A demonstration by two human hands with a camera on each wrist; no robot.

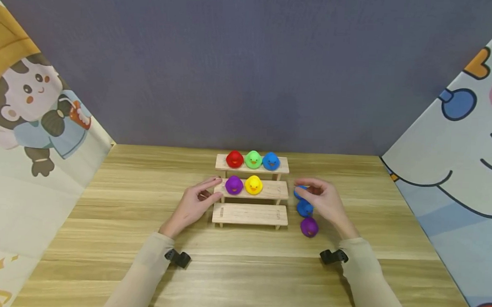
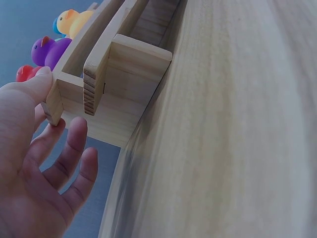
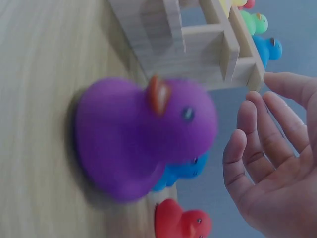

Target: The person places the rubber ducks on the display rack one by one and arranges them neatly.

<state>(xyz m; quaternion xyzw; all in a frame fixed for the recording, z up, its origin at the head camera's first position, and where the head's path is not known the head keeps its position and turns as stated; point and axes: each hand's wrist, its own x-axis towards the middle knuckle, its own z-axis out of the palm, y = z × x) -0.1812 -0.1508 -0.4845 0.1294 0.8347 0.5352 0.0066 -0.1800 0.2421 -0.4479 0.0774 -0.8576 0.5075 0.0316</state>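
A three-tier wooden shelf (image 1: 249, 213) stands on the table. My left hand (image 1: 193, 206) holds the left end of its middle board, thumb on the near edge and fingers behind, as the left wrist view shows. On that board sit a purple duck (image 1: 234, 185) and a yellow duck (image 1: 254, 185). Red (image 1: 234, 159), green (image 1: 253, 160) and blue (image 1: 271, 161) ducks line the top board. Just off the shelf's right end, my right hand (image 1: 325, 200) hovers with loosely bent fingers and nothing between them. It partly covers a blue duck (image 1: 299, 192) in the head view.
Another blue duck (image 1: 305, 208) and a purple duck (image 1: 309, 227) are on the table right of the shelf. A red duck (image 3: 181, 219) shows behind them in the right wrist view. A grey wall (image 1: 249, 80) rises at the back, with cartoon-printed panels at both sides.
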